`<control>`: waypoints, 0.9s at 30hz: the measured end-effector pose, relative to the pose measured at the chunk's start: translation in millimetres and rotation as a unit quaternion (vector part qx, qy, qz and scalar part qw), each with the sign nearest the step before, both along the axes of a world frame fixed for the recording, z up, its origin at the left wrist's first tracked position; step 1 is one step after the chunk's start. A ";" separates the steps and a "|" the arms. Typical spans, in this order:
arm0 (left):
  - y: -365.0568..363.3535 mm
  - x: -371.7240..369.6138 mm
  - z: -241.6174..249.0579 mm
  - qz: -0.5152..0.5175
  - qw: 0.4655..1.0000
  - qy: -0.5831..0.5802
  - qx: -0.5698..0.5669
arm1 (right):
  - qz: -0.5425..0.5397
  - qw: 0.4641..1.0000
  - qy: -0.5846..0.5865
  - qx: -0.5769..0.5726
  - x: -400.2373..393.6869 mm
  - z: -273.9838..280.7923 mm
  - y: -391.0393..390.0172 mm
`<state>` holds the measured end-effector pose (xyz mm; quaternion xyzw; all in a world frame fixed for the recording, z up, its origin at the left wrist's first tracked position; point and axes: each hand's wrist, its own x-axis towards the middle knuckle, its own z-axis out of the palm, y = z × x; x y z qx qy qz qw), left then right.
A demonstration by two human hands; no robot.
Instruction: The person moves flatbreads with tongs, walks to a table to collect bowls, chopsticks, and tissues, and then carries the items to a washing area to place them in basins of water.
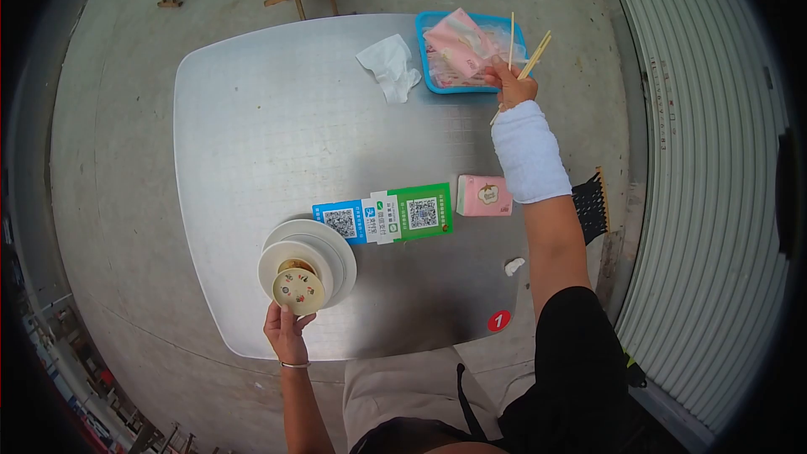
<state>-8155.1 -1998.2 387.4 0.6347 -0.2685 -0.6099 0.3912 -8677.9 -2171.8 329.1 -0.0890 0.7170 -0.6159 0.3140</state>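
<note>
Pinching a cream, colourfully patterned dish [298, 292], the left grip [286, 335] is clamped; the right grip [514, 88] clasps chopsticks [535, 55].

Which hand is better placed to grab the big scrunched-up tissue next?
Probably the right hand: it's at the blue basket, nearer the big tissue, though holding chopsticks. The left hand is farther away, holding a small dish.

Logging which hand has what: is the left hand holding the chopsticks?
No, the chopsticks are in the right hand, at the blue basket, while the left hand grips the small patterned dish.
</note>
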 end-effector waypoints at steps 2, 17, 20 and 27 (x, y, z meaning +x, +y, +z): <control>-0.5 -3.6 -0.2 0.001 1.000 -0.001 0.002 | 0.020 0.994 0.101 0.020 -18.2 -24.2 4.1; 4.9 13.0 5.4 0.021 1.000 0.007 0.011 | 0.224 0.937 0.216 0.156 -13.7 -76.6 73.6; 4.1 24.0 6.9 0.022 1.000 0.017 0.000 | 0.249 0.928 0.228 0.156 14.6 -44.9 108.0; 13.3 54.7 7.4 0.030 0.999 0.039 -0.015 | 0.339 0.906 0.204 0.152 128.6 -2.3 141.3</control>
